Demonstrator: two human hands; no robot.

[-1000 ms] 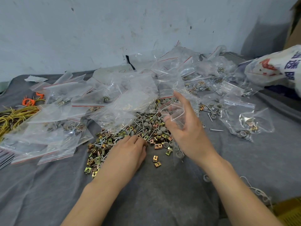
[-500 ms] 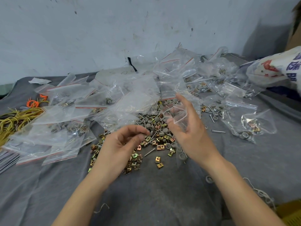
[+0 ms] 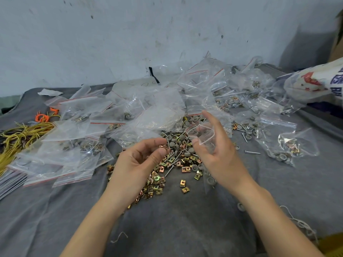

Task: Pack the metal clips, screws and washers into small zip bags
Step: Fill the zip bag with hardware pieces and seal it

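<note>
Some small parts point(image 3: 163, 146) are now up off the pile point(image 3: 178, 160), pinched in the left hand point(image 3: 137, 164), beside the zip bag point(image 3: 201, 135) the right hand point(image 3: 220, 158) holds open, ready to drop in.

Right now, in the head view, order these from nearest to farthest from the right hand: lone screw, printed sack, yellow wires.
1. Lone screw, just right of the right hand.
2. Printed sack, back right.
3. Yellow wires, far left.
</note>
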